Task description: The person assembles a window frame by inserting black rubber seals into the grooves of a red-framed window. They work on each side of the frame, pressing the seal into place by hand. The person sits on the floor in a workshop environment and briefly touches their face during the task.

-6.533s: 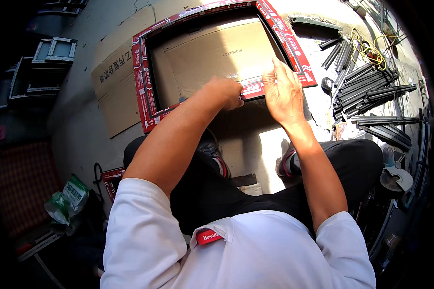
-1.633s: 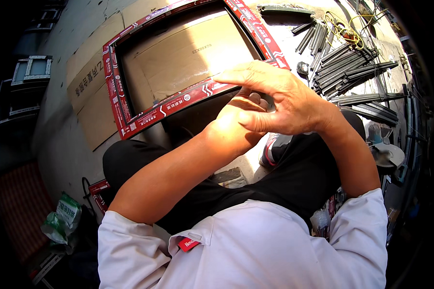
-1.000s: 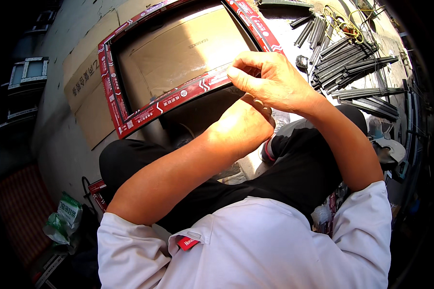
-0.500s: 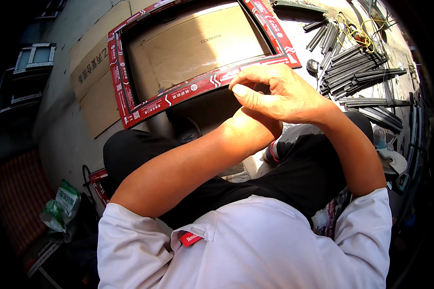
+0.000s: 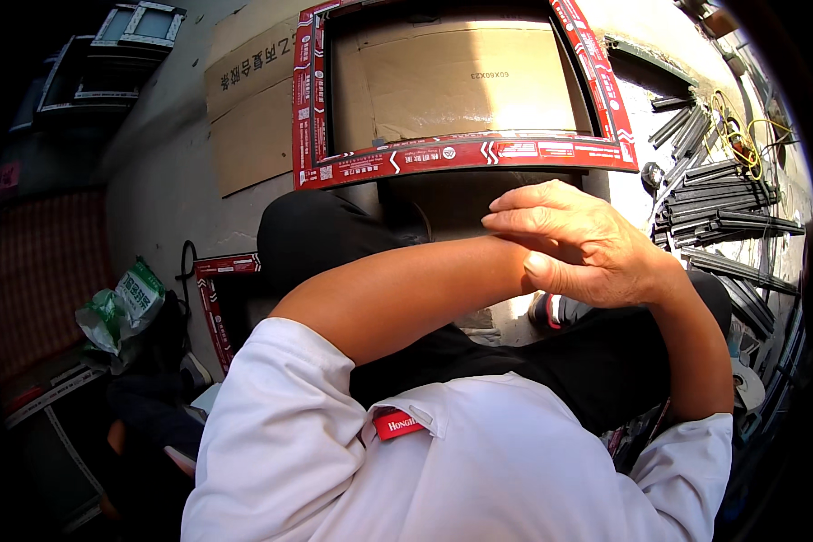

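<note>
My right hand [image 5: 574, 239] hangs above my lap across the end of my left forearm [image 5: 415, 285]. Its fingers are stretched out, the thumb stands apart from them, and nothing shows between them. My left hand lies behind the right one, so its fingers are hidden. Just beyond both hands is a rectangular frame [image 5: 425, 155] covered in red and white printed film, with a dark inner edge. Through its opening a flat sheet of brown cardboard [image 5: 461, 90] can be seen. Neither hand visibly touches the frame.
Short black profile strips [image 5: 718, 212] lie in piles at the right, near a yellow cord [image 5: 736, 135]. Another red-filmed frame [image 5: 212, 307] is by my left knee. A green and white bag [image 5: 126, 307] sits at the left, with another person's shoe [image 5: 195, 370] below it.
The view has turned left, so the frame and strips appear farther right. My right hand has slid back along my left arm, and its fingers have spread. My left hand is more hidden.
</note>
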Motion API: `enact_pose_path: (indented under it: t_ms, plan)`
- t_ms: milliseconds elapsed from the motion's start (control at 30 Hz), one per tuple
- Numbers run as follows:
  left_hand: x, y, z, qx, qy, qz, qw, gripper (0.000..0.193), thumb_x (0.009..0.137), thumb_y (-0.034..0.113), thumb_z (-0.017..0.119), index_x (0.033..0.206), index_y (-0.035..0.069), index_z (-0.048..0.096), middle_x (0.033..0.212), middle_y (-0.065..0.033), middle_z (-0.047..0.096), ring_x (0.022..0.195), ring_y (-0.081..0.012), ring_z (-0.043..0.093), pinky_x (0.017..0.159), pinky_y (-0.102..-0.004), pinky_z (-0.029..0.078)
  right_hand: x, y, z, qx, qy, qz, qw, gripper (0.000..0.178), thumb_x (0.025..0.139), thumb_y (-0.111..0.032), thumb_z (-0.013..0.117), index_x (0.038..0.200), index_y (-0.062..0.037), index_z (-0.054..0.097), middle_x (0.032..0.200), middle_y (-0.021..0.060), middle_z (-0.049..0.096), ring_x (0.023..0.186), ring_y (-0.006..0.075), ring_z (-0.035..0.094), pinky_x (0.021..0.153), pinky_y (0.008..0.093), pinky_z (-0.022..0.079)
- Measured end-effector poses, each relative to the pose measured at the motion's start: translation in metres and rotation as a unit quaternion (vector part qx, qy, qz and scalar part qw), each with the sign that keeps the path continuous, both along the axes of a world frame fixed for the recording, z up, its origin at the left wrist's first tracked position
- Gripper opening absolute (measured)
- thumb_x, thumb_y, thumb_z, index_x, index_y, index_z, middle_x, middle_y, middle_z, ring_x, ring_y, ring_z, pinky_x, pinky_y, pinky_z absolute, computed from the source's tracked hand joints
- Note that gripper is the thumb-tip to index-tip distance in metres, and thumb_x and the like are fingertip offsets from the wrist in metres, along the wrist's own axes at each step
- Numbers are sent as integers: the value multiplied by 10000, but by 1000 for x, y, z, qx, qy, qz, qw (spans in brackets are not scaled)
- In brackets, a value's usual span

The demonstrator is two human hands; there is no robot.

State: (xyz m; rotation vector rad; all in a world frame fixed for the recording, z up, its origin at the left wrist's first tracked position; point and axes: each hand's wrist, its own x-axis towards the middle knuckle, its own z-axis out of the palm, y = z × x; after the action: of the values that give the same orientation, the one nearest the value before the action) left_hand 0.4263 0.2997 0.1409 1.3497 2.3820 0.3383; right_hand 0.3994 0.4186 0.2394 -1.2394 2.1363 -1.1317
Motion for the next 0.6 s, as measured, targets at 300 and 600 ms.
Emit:
enact_pose_path:
  t_ms: [300, 600]
  plan:
    - [-22, -2, 19, -35, 15, -12, 999, 453, 910, 146, 753, 1353, 60, 715, 1457, -183, 650, 1382, -328, 597, 1195, -446, 454, -22, 19, -5, 76, 24, -113, 990, 448, 1109, -396, 574, 1006, 9, 736, 965, 225, 734, 937, 427, 701, 823, 487, 553]
    - [-40, -18, 47, -68, 45, -13, 997, 411, 989, 451, 756, 1162, 78, 767, 1136, -113, 756, 1137, -291, 719, 969, -460, 557, -40, 60, -18, 262, 205, -160, 929, 316, 1013, -317, 686, 1100, -19, 749, 929, 201, 748, 893, 417, 737, 812, 537, 574]
